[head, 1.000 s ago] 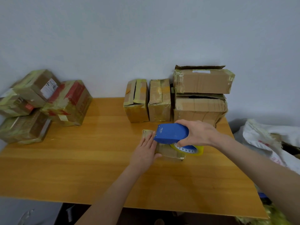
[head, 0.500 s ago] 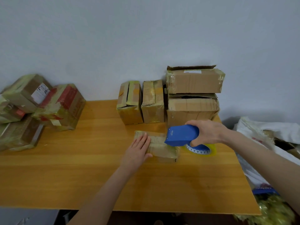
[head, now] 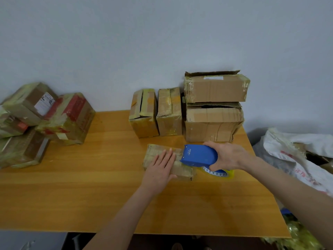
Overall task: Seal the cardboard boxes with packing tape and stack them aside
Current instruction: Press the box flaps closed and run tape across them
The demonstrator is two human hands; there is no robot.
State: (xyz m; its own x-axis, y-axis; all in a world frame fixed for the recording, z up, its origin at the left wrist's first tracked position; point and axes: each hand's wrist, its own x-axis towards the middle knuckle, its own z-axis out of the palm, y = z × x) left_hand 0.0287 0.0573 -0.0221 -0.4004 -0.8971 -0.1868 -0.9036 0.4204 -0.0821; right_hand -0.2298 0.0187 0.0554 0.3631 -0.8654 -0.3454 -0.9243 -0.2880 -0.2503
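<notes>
A small flat cardboard box lies on the wooden table, right of centre. My left hand rests flat on its top with straight fingers. My right hand grips a blue tape dispenser whose front edge sits over the box's right end. Its roll of clear yellowish tape hangs below, just right of the box. Two small upright boxes stand behind. A stack of two larger boxes with loose top flaps stands to their right.
A pile of taped boxes fills the table's left end against the wall. White sacks and yellowish plastic scraps lie off the table's right edge. A grey wall runs behind the table.
The blue dispenser first moved right, off the small box's end, then came back left over that end. My left hand stayed flat on the box.
</notes>
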